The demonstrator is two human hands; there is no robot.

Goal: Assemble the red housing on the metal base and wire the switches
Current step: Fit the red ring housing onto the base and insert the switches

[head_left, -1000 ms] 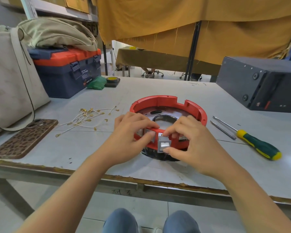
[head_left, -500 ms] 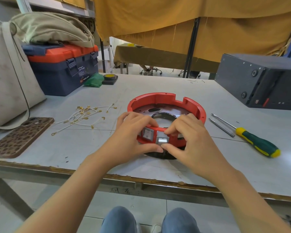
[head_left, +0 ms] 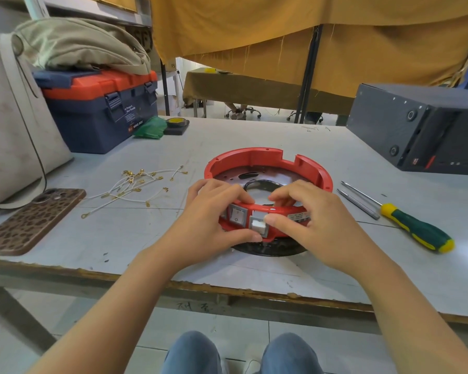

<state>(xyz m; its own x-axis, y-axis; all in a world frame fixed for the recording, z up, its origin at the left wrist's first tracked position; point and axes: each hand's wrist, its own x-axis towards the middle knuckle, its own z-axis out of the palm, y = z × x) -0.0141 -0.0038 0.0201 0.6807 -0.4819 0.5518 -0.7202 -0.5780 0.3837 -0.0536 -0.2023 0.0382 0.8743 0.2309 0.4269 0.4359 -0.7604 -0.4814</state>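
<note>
- The red housing [head_left: 268, 163] is a ring-shaped shell sitting on the metal base [head_left: 268, 249] near the front middle of the bench [head_left: 254, 136]; a dark edge of the base shows under the ring's near side.
- Inside the ring lies a shiny perforated plate [head_left: 238, 177] with a dark opening at its centre.
- In the near wall, a white rocker switch [head_left: 237, 215] sits in its slot, and just to its right is a grey switch [head_left: 257, 225] with a white face.
- The left hand [head_left: 214, 220] has its grip clamped on the housing: fingers curled over the rim, thumb against the wall below the switches.
- The right hand [head_left: 308, 220] also grips the housing, fingers hooked over the rim and thumb tip pressing the grey switch's right edge.
- To the left lie loose white wires [head_left: 135, 187] with gold terminals, well apart from the housing.
- To the right lie a screwdriver [head_left: 416, 230] with a green and yellow handle and a thin metal rod [head_left: 358, 204] beside its shaft.
- A phone [head_left: 33, 221] in a spotted brown case lies at the near left edge.
- At far left stands a closed blue toolbox [head_left: 100, 112] with an orange lid, contents hidden; a khaki bag [head_left: 79, 47] rests on top, and a cream tote [head_left: 11, 125] leans beside it.
- A green cloth [head_left: 147, 128] and tape roll [head_left: 176, 122] lie by the toolbox.
- A dark box [head_left: 422, 130] stands at far right.
</note>
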